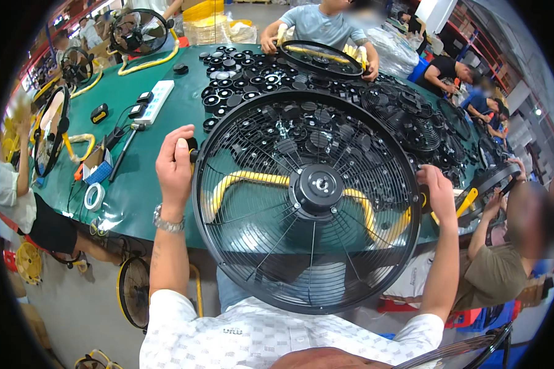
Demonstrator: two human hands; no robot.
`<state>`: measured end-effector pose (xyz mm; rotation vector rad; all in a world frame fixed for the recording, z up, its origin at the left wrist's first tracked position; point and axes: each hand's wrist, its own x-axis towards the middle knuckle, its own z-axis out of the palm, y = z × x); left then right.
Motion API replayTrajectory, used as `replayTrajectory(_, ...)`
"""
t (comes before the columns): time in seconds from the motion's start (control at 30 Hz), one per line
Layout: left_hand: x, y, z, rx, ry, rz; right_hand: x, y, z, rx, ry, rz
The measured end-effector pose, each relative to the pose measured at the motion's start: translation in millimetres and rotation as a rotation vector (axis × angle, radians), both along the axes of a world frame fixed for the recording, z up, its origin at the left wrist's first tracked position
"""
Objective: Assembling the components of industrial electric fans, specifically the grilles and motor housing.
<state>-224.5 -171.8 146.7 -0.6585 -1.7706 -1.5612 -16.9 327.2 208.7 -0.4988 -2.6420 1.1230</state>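
A large round black wire fan guard point(308, 200) with a dark central hub point(318, 186) stands tilted up in front of me, over the edge of the green table point(135, 184). Behind its wires a yellow curved tube stand point(246, 179) shows through. My left hand point(174, 167) grips the guard's left rim at a small black knob. My right hand point(437, 189) holds the right rim. A metal watch sits on my left wrist.
Many small black round parts point(240, 77) cover the table's far middle, with stacked black grilles point(406, 117) at the right. A white power strip point(154, 101), a screwdriver point(124, 152) and a tape roll point(94, 197) lie at left. Other people work around the table with similar fans.
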Motion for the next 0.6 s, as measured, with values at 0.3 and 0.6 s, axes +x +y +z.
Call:
replayTrajectory(0.3, -8.4, -8.8, 23.6, -0.295, -0.459, -0.073, 25.9, -16.8, -23.2, 0.467, 0.499, 0.116)
replayTrajectory(0.6, -2.0, -3.4, -1.2, 0.046, -0.083, -0.143, -4.9, 8.1, 11.6, 0.09, -0.154, 0.016)
